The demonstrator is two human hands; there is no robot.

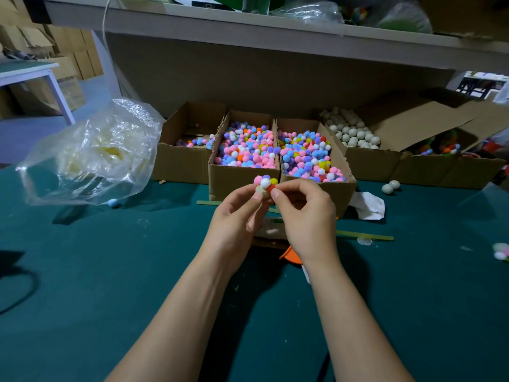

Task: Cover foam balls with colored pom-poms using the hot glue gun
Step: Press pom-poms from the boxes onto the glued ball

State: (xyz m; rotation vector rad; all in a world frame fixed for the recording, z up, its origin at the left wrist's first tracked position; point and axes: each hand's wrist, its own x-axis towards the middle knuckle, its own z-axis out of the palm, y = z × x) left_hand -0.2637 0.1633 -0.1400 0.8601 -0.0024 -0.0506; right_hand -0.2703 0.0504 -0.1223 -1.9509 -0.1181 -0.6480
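Observation:
A foam ball (261, 191), partly covered with pink, white, yellow and purple pom-poms, is held above the green table in front of the boxes. My left hand (237, 216) pinches it from the left. My right hand (305, 213) pinches a red pom-pom (271, 188) against the ball's right side. Two cardboard boxes of mixed pom-poms (246, 146) (308, 155) stand just behind. A box of bare white foam balls (354, 133) is at the back right. An orange part of the glue gun (290, 255) shows under my right wrist; the rest is hidden.
A crumpled clear plastic bag (91, 150) lies at left, a light blue pom-pom (113, 202) beside it. Two loose foam balls (389, 186) and crumpled white paper (369, 205) lie at right. A green stick (363, 235) lies on the table (110, 271). A shelf (248, 26) overhangs the boxes.

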